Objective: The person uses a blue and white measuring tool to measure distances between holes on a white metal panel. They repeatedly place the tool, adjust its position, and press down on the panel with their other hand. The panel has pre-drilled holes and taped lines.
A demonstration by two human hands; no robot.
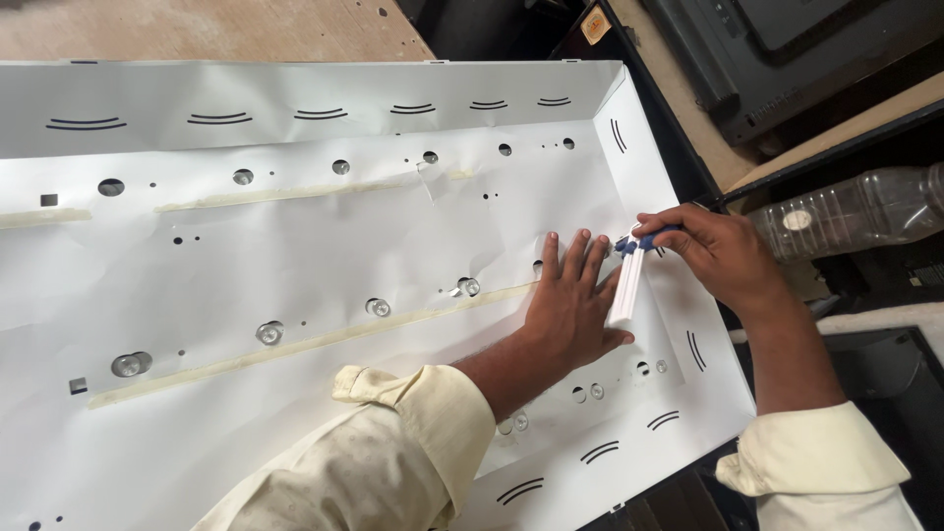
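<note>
A large white sheet-metal panel (295,246) with a reflective white liner, round holes and small lens-capped lights lies across the view. My left hand (572,300) lies flat on the liner near the panel's right end, fingers spread. My right hand (713,254) pinches a small blue tool (639,241) at the top of a narrow white strip (625,290). The strip stands beside my left hand's fingers. Two yellowish tape lines (295,344) run along the liner.
A clear plastic bottle (855,211) lies on its side to the right of the panel. Dark equipment and a dark frame (777,59) sit at the top right. A wooden surface (197,29) shows beyond the panel's far rim.
</note>
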